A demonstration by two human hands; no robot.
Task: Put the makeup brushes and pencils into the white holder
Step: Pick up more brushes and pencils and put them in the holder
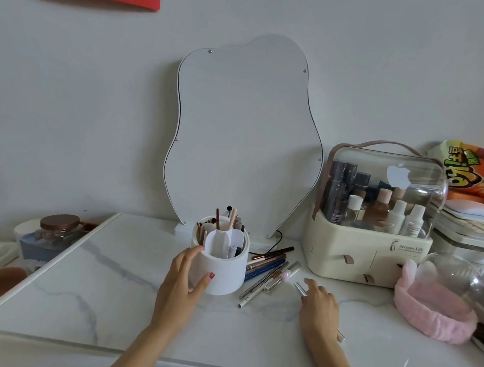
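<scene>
The white holder [226,273] is a round cup with inner compartments, standing on the marble tabletop [106,288]. Several brushes and pencils [225,218] stand upright in it. My left hand [184,281] is wrapped around the holder's left side, thumb at the front. To the right of the holder lies a loose bundle of pencils and liners [268,264] and a clear tube with a pink band [283,276]. My right hand [319,307] rests flat over a thin silver stick [301,289] whose ends stick out on both sides of it.
A wavy-edged mirror [246,130] leans on the wall behind the holder. A cream cosmetics case with a clear lid [367,254] stands at the right, with a pink headband [429,313] in front. A brown-lidded jar [59,229] sits left of the tabletop.
</scene>
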